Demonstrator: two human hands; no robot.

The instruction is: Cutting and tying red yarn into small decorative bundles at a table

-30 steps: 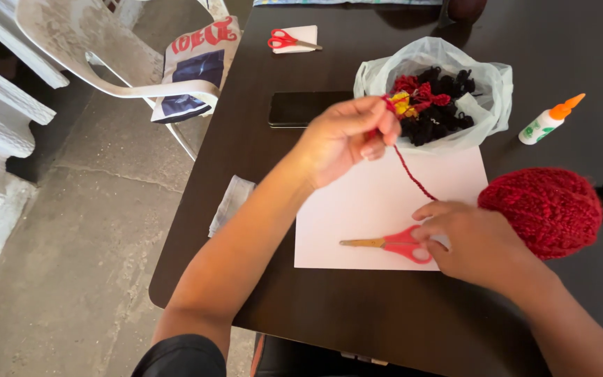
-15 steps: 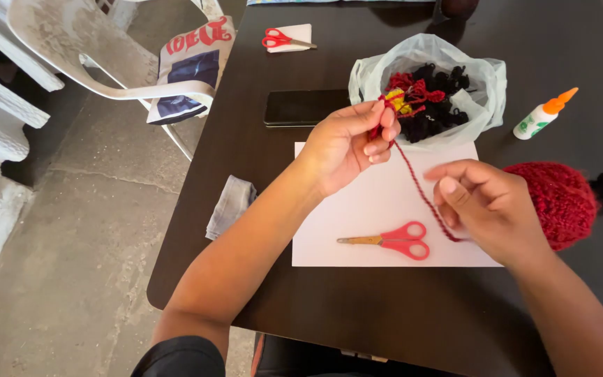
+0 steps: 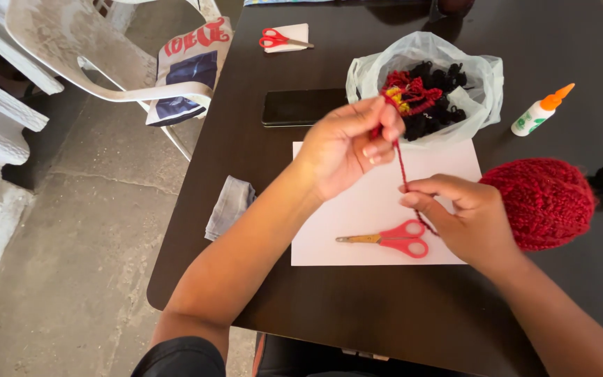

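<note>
Pinching red yarn (image 3: 403, 162), left hand (image 3: 347, 146) raised, right hand (image 3: 458, 213) low

A dark brown wooden surface (image 3: 259, 209) stands on a grey, stained concrete floor (image 3: 71, 265). To its left is 1 white plastic armchair (image 3: 92, 52), dusty and worn. Even daylight falls across everything, casting soft shadows.

dark table (image 3: 259, 230) with paper (image 3: 357, 223), phone (image 3: 301, 107)

We have one view only, worn on the head. It looks steeply down, close over the dark surface (image 3: 315, 307), with the floor (image 3: 71, 279) at left.
</note>
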